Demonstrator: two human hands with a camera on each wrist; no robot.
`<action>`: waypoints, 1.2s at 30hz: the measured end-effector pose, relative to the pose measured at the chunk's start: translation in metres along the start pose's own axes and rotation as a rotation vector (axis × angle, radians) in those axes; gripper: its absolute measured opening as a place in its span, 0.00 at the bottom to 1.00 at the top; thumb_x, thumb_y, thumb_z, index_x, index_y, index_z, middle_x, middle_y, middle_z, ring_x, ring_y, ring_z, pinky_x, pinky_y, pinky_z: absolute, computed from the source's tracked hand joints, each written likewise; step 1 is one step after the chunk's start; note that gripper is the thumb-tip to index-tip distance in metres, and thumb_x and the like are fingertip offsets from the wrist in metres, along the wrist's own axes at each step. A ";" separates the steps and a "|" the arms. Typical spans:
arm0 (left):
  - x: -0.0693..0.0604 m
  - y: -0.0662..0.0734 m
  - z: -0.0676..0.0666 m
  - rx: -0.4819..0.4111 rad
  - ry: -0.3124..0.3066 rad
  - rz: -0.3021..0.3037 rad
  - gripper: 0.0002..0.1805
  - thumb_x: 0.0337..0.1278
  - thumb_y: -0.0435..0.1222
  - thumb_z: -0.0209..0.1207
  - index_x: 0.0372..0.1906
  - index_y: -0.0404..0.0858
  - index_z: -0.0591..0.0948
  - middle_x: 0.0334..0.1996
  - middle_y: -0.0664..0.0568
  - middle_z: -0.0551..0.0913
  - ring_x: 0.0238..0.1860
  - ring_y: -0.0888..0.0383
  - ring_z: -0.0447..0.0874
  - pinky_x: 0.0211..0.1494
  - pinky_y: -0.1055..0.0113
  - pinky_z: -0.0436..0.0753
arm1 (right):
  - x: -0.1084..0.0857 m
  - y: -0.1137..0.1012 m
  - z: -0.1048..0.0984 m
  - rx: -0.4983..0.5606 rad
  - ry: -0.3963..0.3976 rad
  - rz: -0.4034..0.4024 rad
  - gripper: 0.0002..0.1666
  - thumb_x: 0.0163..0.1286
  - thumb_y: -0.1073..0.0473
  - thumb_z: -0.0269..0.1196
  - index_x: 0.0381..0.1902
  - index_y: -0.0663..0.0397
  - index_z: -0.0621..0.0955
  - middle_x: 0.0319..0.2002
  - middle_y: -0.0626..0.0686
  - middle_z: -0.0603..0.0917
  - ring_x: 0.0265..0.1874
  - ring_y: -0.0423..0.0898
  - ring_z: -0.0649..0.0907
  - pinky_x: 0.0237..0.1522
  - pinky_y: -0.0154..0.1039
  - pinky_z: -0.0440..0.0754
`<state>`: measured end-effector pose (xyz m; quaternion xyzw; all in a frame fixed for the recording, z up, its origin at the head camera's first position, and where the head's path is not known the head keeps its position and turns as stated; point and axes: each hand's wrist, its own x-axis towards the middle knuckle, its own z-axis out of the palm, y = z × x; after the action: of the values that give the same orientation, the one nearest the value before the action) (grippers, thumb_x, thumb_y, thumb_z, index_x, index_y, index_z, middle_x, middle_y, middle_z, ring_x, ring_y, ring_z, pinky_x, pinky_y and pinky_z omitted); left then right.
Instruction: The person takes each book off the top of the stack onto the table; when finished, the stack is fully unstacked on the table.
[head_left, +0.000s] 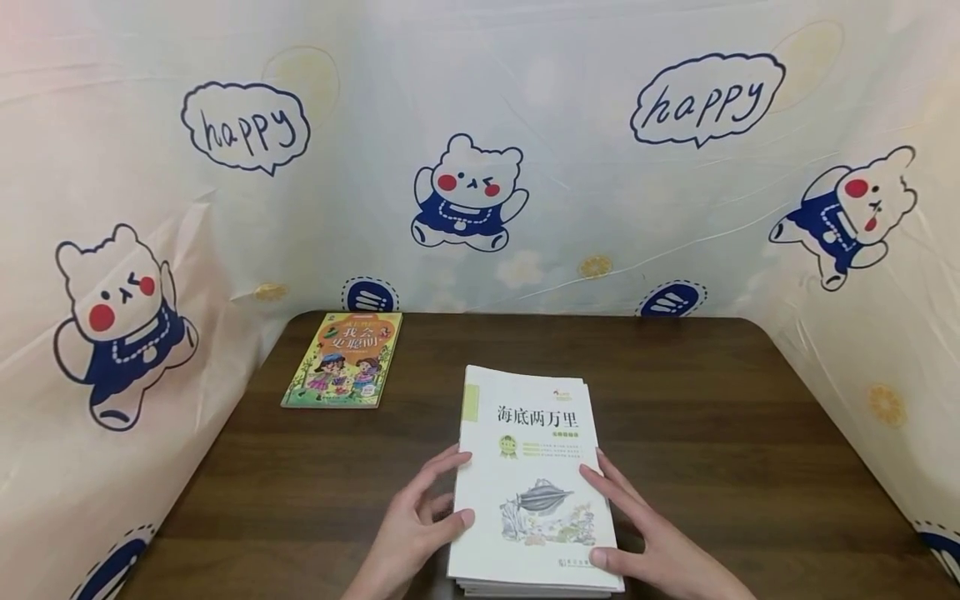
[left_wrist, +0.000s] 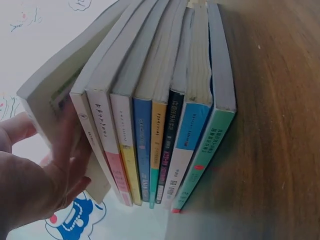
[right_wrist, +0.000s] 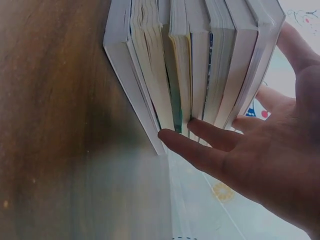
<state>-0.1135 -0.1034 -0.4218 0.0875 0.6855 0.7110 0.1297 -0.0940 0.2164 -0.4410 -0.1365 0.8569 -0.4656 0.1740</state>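
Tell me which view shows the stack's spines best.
Left wrist: the coloured spines face that camera. The head view shows mainly the top cover, the right wrist view the page edges; neither shows spines clearly.

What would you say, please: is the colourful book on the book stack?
No, the head view shows the colourful book on the table, left of the book stack.

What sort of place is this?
Perhaps a curtained study nook: pale bear-printed fabric behind a dark brown wooden table, with a rectangular, white-topped stack of books on it.
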 end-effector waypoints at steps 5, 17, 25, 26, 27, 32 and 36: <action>-0.001 -0.001 -0.001 -0.102 -0.048 -0.008 0.36 0.55 0.28 0.64 0.69 0.40 0.66 0.73 0.41 0.51 0.48 0.42 0.82 0.40 0.55 0.85 | 0.000 -0.001 0.000 0.000 -0.014 0.011 0.48 0.64 0.47 0.64 0.75 0.24 0.52 0.77 0.43 0.37 0.70 0.56 0.51 0.57 0.67 0.64; 0.002 -0.001 -0.010 -0.193 -0.179 -0.097 0.43 0.60 0.27 0.60 0.76 0.41 0.51 0.48 0.31 0.81 0.38 0.49 0.86 0.39 0.59 0.84 | -0.003 0.003 0.000 -0.054 -0.037 -0.114 0.42 0.73 0.52 0.55 0.77 0.33 0.47 0.77 0.41 0.34 0.65 0.22 0.45 0.58 0.55 0.68; 0.003 0.001 -0.014 -0.220 -0.197 -0.044 0.41 0.61 0.28 0.59 0.76 0.43 0.53 0.33 0.39 0.86 0.29 0.58 0.84 0.34 0.63 0.84 | 0.000 0.005 0.000 0.006 -0.026 -0.049 0.47 0.70 0.49 0.59 0.76 0.26 0.45 0.76 0.38 0.35 0.70 0.32 0.46 0.58 0.68 0.62; 0.002 0.002 -0.016 -0.223 -0.204 -0.036 0.41 0.62 0.28 0.58 0.76 0.43 0.52 0.34 0.39 0.86 0.29 0.58 0.84 0.35 0.62 0.84 | -0.001 0.005 0.000 -0.004 -0.015 -0.059 0.48 0.69 0.49 0.60 0.76 0.27 0.46 0.76 0.38 0.36 0.70 0.32 0.46 0.58 0.69 0.63; 0.002 0.003 -0.017 -0.223 -0.205 -0.031 0.41 0.62 0.28 0.58 0.76 0.42 0.52 0.35 0.39 0.86 0.30 0.58 0.84 0.35 0.62 0.84 | -0.001 0.006 0.000 -0.020 -0.008 -0.069 0.48 0.68 0.49 0.61 0.77 0.28 0.47 0.77 0.39 0.36 0.70 0.31 0.45 0.57 0.67 0.64; -0.001 0.007 -0.025 -0.220 -0.184 -0.021 0.41 0.63 0.28 0.57 0.76 0.42 0.52 0.35 0.40 0.87 0.29 0.58 0.84 0.31 0.65 0.83 | -0.003 0.010 -0.001 -0.145 0.045 -0.158 0.49 0.65 0.48 0.65 0.76 0.34 0.52 0.77 0.43 0.40 0.67 0.21 0.47 0.53 0.55 0.72; -0.002 0.010 -0.030 -0.224 -0.169 -0.006 0.40 0.64 0.28 0.56 0.76 0.42 0.51 0.40 0.35 0.85 0.31 0.56 0.85 0.29 0.66 0.83 | -0.003 0.012 0.001 -0.137 0.042 -0.150 0.48 0.64 0.47 0.65 0.76 0.32 0.52 0.77 0.42 0.39 0.70 0.32 0.49 0.54 0.60 0.71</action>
<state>-0.1214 -0.1327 -0.4127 0.1302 0.5887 0.7728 0.1979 -0.0916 0.2227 -0.4511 -0.2020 0.8776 -0.4202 0.1112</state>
